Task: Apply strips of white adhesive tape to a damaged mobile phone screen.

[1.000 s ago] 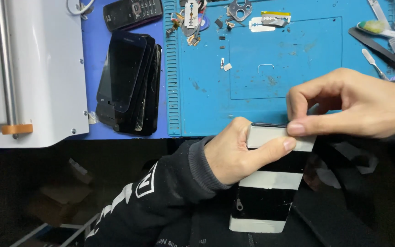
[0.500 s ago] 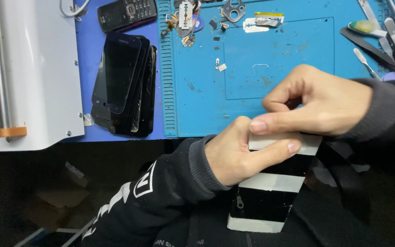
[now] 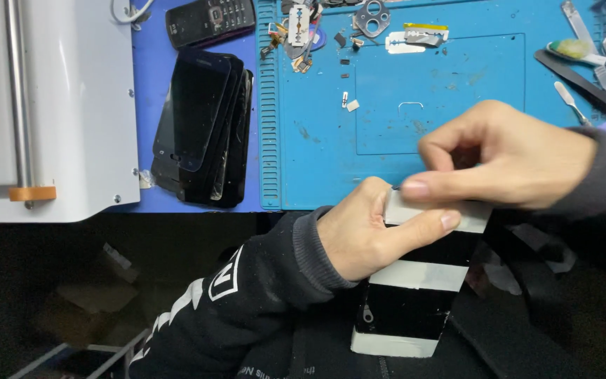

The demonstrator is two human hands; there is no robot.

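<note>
Head view. The left hand [image 3: 359, 235] is closed around the upper part of a black panel with white strips [image 3: 415, 281], thumb laid across its top strip, holding it upright just off the near edge of the counter, over the person's lap. The right hand [image 3: 506, 158] is pinched shut, thumb and forefinger meeting at the panel's top white strip [image 3: 475, 217], close against the left thumb. Judged from this grip, the step in hand is work on that top strip, either pressing it down or picking at its edge; which of the two cannot be told. The next move would call for a steady left hold and a fine pinch at the strip's corner, with the pull or press kept along the panel face so it does not flex.

Edges and room. The blue work mat [image 3: 317, 154] lies just beyond the hands; its middle area is largely bare, with small scraps near the centre. Along its far edge sit razor blades [image 3: 415, 38] and small metal parts [image 3: 369, 17], well apart from the hands. Tweezers and pry tools [image 3: 583, 77] lie at far right, near the right wrist; a sideways sweep there could catch them. A stack of dark phone screens [image 3: 201, 130] rests left of the mat, a dark keypad phone [image 3: 208, 21] beyond it, and a white machine [image 3: 43, 112] takes the far left. Nearest open room is the mat centre
</note>
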